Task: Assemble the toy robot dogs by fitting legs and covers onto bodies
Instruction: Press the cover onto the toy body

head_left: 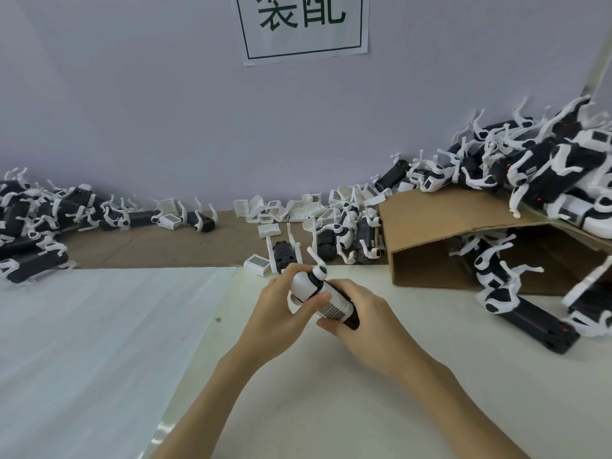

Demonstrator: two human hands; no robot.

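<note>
Along the far left edge of the table lies a heap of black bodies with white legs, some looking finished, though from here I cannot tell which lack covers. In front of it a white sheet covers the near left of the table, giving the widest bare stretch for setting things down. At the middle, the left hand curls round the white front end of the toy dog, thumb laid across its cover, while the right hand wraps the black rear from the other side; both grip it firmly, holding it tilted just above the tabletop. One white leg sticks up from its top; whether the others are on I cannot see, so I judge this one partway through. Behind the hands, against the wall, loose white covers and half-built bodies wait, so plenty is left. To the right a tipped cardboard box spills more dogs over and under its flap, crowding that side; free room is mostly leftward and toward the near edge.
</note>
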